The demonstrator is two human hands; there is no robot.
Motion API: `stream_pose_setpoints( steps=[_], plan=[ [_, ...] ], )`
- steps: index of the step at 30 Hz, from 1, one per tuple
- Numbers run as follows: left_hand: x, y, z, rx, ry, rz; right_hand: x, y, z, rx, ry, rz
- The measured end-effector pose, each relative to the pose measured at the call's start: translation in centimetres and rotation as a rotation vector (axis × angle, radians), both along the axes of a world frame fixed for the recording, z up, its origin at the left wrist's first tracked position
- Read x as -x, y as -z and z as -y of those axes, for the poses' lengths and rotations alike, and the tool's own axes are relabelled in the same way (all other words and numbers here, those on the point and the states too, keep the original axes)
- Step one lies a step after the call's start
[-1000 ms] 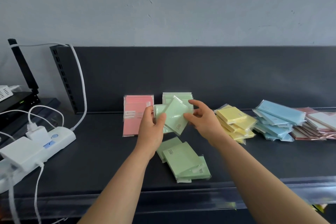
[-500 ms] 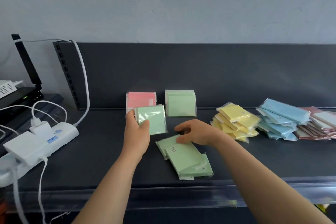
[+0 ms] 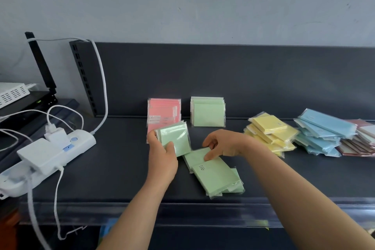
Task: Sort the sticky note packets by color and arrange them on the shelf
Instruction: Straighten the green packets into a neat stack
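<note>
My left hand [image 3: 162,156] holds a few green packets [image 3: 175,138] upright above the dark shelf [image 3: 121,164]. My right hand [image 3: 223,144] pinches the top corner of a loose green packet pile [image 3: 215,174] lying flat near the front edge. Against the back panel lean a pink row [image 3: 164,111] and a green row [image 3: 209,111]. To the right lie a yellow heap [image 3: 272,130], a blue heap [image 3: 322,130] and a brownish-pink heap [image 3: 363,140].
A white power strip [image 3: 50,152] with plugs and cables sits at the shelf's left end, beside a black router [image 3: 26,101] with an antenna. A clear plastic lip [image 3: 203,215] runs along the shelf's front edge. A grey wall rises behind.
My hands have parted: the left keeps the green packets and moved left in front of the pink row. The right dropped onto the loose green pile and took hold of its top packet.
</note>
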State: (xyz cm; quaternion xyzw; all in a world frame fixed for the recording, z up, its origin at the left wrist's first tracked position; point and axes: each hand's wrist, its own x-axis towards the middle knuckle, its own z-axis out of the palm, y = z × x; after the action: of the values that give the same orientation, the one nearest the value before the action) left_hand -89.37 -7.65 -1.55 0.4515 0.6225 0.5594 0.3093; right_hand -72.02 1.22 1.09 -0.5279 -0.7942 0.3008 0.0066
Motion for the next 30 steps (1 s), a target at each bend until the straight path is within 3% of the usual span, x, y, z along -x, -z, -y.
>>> stream_pose_setpoints(
  steps=[7, 10, 13, 16, 19, 25, 30],
  plan=[
    [-1.9, 0.0, 0.4, -0.074, -0.07, 0.041, -1.6, 1.0, 0.8, -0.078, 0.13, -0.205],
    [-2.8, 0.3, 0.4, -0.065, -0.047, 0.038, -2.9, 0.7, 2.4, 0.033, 0.102, -0.305],
    [-2.8, 0.3, 0.0, -0.05, -0.04, 0.071, -4.2, 0.7, 4.0, 0.126, 0.016, -0.254],
    [-2.6, 0.5, -0.1, -0.045, -0.035, 0.108, -4.8, 0.8, 4.9, 0.093, -0.004, -0.178],
    [-2.4, 0.4, 0.1, -0.053, -0.039, 0.125, -5.0, 0.9, 5.3, 0.084, 0.048, -0.227],
    [-1.4, 0.1, 0.2, -0.144, 0.004, 0.154, -5.0, 0.9, 5.8, 0.087, 0.134, -0.608],
    [-1.6, -1.0, -0.3, -0.119, 0.202, 0.225, -4.2, -0.5, 4.3, -0.038, 0.274, -0.888]
  ],
)
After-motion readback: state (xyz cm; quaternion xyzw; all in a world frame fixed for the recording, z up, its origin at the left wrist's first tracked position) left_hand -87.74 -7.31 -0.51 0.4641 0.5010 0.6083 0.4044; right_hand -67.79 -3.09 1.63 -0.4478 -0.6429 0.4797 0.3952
